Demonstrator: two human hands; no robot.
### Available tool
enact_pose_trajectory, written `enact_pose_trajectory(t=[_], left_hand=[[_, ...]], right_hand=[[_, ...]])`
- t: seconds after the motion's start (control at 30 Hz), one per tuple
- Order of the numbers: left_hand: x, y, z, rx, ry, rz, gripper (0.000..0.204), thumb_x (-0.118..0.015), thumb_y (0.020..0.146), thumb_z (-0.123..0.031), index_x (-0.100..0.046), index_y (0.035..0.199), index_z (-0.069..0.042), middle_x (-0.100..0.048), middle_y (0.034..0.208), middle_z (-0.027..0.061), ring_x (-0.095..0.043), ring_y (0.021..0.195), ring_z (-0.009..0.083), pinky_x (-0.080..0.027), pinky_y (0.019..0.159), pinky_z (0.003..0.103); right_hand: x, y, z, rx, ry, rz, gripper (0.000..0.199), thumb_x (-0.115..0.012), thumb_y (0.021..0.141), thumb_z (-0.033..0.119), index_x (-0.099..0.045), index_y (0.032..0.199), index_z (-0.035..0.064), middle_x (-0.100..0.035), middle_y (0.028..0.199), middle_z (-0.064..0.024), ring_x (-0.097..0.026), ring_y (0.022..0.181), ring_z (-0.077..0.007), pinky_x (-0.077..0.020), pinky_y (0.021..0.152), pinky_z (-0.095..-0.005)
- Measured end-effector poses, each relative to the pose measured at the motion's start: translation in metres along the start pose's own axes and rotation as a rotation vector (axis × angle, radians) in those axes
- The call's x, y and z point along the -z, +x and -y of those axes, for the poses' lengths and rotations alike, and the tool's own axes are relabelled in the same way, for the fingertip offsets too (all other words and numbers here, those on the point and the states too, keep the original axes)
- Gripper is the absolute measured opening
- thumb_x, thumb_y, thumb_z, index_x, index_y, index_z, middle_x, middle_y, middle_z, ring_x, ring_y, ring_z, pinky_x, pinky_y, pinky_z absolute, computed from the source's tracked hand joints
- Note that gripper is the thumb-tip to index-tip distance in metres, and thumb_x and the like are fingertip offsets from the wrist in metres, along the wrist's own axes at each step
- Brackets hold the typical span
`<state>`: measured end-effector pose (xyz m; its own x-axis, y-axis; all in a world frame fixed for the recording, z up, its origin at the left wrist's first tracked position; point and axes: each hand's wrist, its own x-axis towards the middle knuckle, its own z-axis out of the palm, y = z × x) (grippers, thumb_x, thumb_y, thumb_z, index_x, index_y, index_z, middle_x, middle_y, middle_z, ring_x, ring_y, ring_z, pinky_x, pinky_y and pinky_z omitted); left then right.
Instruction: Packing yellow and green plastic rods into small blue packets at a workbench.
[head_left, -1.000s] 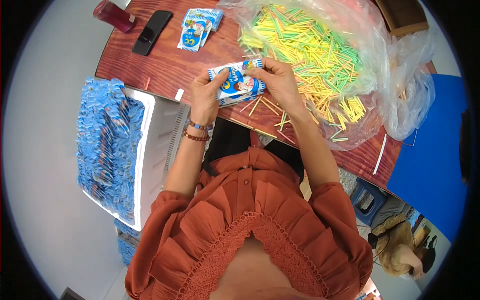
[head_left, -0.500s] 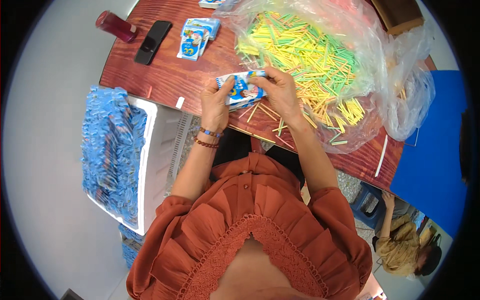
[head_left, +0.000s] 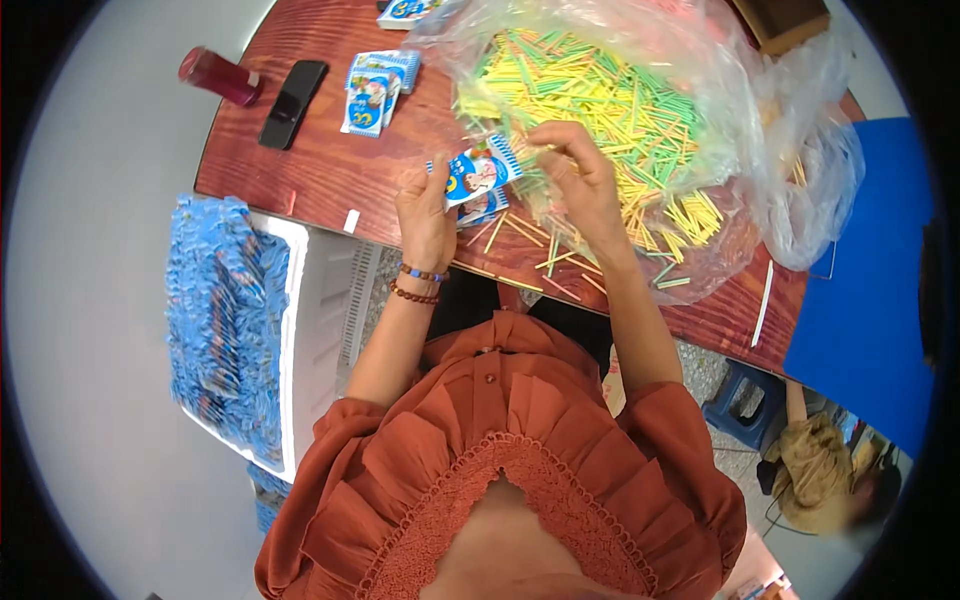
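Note:
My left hand grips a small blue-and-white packet by its left end, thumb on top, above the table's near edge. Under it shows another packet of the same kind; whether the hand also holds that one I cannot tell. Just off the packet's right end is my right hand, its thumb and index finger bent and apart, with nothing visible between them. Beyond and beside this hand, many short yellow, green and orange sticks lie heaped in a clear plastic bag. A few loose sticks lie by the packets.
More packets, a black phone and a red-capped jar are on the wooden table. At left stands a white foam box full of blue packets. A person is at lower right, near a blue stool.
My right hand has let go of the packet's right end and moved slightly right. The packet has tilted, its right end turned upward, still in my left hand. The view has shifted a little.

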<state>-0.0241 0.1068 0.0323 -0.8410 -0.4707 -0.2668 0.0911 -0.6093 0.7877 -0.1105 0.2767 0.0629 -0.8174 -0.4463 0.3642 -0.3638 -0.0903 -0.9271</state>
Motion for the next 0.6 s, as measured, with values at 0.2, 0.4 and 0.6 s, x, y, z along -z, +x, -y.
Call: enact_pose_trajectory(t=[0.2,0.4,0.6], left_hand=[[-0.009,-0.003,0.007,0.052,-0.032,0.077,0.025,-0.054,0.100,-0.024,-0.065,0.094,-0.002,-0.070,0.090,0.0071,-0.067,0.076,0.0129,-0.056,0.066,0.028],[-0.010,-0.003,0.015,0.010,-0.005,0.092,0.022,-0.055,0.100,-0.022,-0.064,0.093,-0.004,-0.069,0.087,0.0040,-0.065,0.072,0.0088,-0.054,0.062,0.025],[-0.013,-0.008,0.019,-0.008,0.052,0.024,0.027,-0.057,0.099,-0.022,-0.065,0.081,-0.004,-0.067,0.079,0.0006,-0.058,0.064,0.0035,-0.047,0.058,0.021]], right_hand=[[0.006,-0.005,-0.003,0.109,-0.227,0.169,0.024,-0.070,0.084,0.016,-0.066,0.106,0.0061,-0.055,0.121,-0.0103,-0.050,0.116,-0.0246,-0.0387,0.099,-0.0358],[0.006,-0.004,0.003,0.134,-0.346,0.416,0.032,-0.075,0.080,0.023,-0.071,0.109,0.0114,-0.049,0.137,-0.0105,-0.042,0.128,-0.0298,-0.0318,0.108,-0.0406],[0.014,-0.005,0.006,0.126,-0.241,0.410,0.033,-0.076,0.078,0.023,-0.072,0.109,0.0149,-0.054,0.135,-0.0085,-0.042,0.131,-0.0289,-0.0326,0.110,-0.0437]])
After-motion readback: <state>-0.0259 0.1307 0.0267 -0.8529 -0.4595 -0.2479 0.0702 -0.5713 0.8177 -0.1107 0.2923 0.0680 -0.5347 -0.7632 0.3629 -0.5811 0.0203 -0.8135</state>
